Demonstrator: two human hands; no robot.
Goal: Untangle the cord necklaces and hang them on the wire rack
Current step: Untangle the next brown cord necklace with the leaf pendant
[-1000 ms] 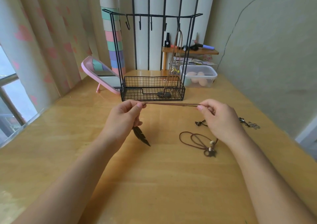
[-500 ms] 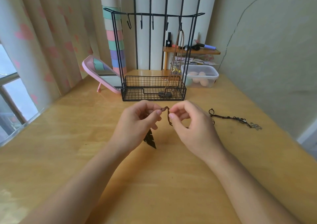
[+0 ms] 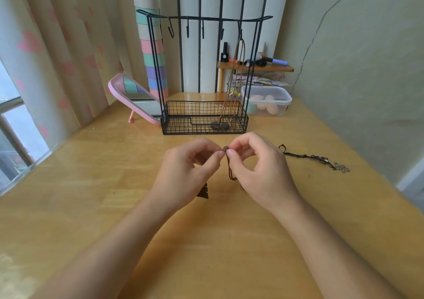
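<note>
Pinching brown cord necklace (image 3: 230, 170) between left hand (image 3: 185, 172), right hand (image 3: 261, 172).

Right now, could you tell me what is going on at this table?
A person's left grip and right grip pinch a brown cord necklace at a small knot or bead, in front of the wire rack. A tan necklace hangs from the rack's rightmost hook; a dark necklace lies on the table.

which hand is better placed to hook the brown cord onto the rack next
Probably the right hand: it pinches the brown cord where the loop hangs, while the left hand has the feather pendant end.
</note>
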